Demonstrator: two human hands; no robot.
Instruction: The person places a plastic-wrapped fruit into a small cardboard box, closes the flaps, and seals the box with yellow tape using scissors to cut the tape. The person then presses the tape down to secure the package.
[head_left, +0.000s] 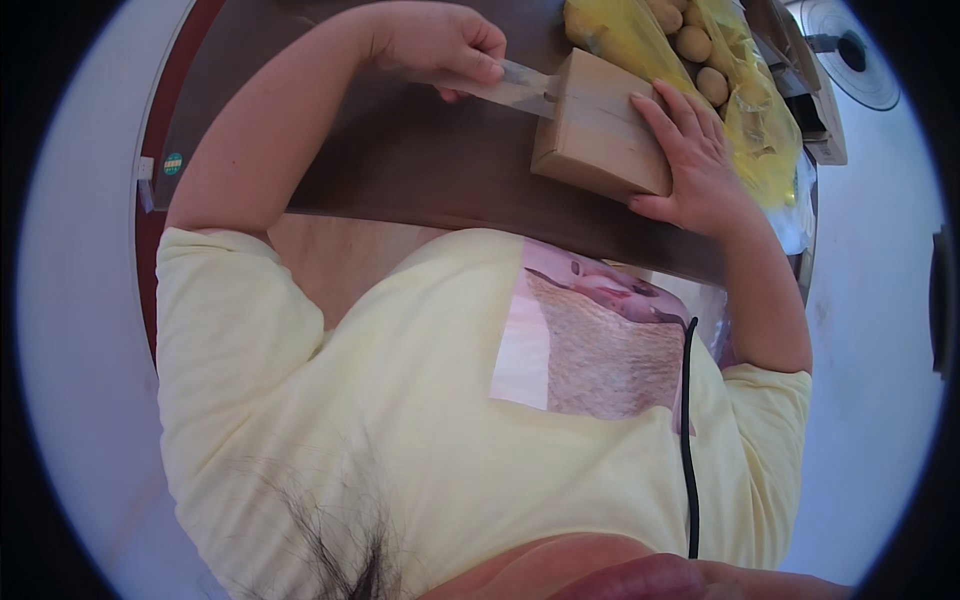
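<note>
A small brown cardboard box (600, 112) rests on the dark tabletop (450, 161), its near edge slanting in the view. My right hand (694, 165) grips its right end, fingers spread over the top and thumb on the near side. Off the box's left side runs a strip of clear adhesive tape (529, 88). My left hand (457, 49) pinches that strip between thumb and fingers, apart from the box. A tape band also seems to cross the top of the box. The tape beyond my left hand is partly hidden by the fingers.
Behind and right of the box lies a yellow plastic bag (765, 139) with several potatoes (694, 43). Further right stand open cardboard boxes (829, 142) and a round grey object (874, 82) with a dark centre. A green round sticker (173, 163) marks the table's left end.
</note>
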